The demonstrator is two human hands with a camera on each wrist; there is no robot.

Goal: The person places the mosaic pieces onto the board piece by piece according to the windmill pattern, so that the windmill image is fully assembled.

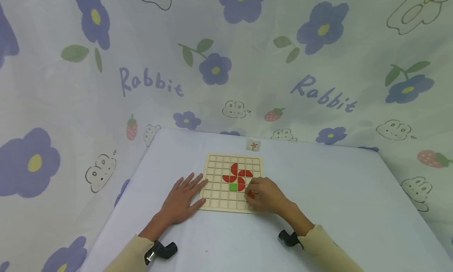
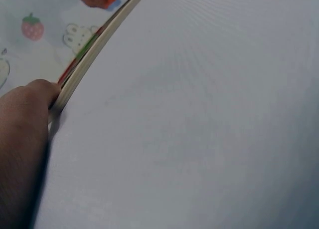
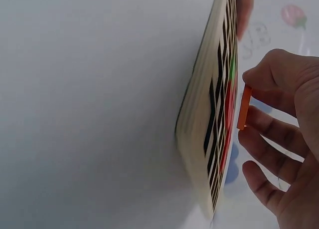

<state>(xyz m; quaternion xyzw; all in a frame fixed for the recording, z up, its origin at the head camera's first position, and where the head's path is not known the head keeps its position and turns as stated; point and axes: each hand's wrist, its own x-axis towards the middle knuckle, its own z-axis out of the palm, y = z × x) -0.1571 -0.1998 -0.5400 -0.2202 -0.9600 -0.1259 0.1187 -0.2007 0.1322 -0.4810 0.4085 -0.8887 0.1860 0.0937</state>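
A wooden grid board (image 1: pixel 216 203) with square cells lies flat on the white table. Several red rounded pieces (image 1: pixel 229 178) form a pinwheel on it, and a green square tile (image 1: pixel 233 187) sits just below them. My left hand (image 1: pixel 181 201) rests at the board's left edge, fingers spread and fairly straight. Over the board's lower right part, my right hand (image 1: pixel 267 195) pinches a thin orange tile (image 3: pixel 244 108) between thumb and fingers. In the right wrist view this tile is held apart from the board's surface. My right hand hides some right-hand cells.
A small card (image 1: pixel 253 145) with a red pinwheel picture lies behind the board. White cloth covers the table (image 1: pixel 339 193). A curtain (image 1: pixel 247 39) printed with flowers and rabbits hangs behind and at the sides. Black wrist mounts (image 1: pixel 165 250) sit by both sleeves.
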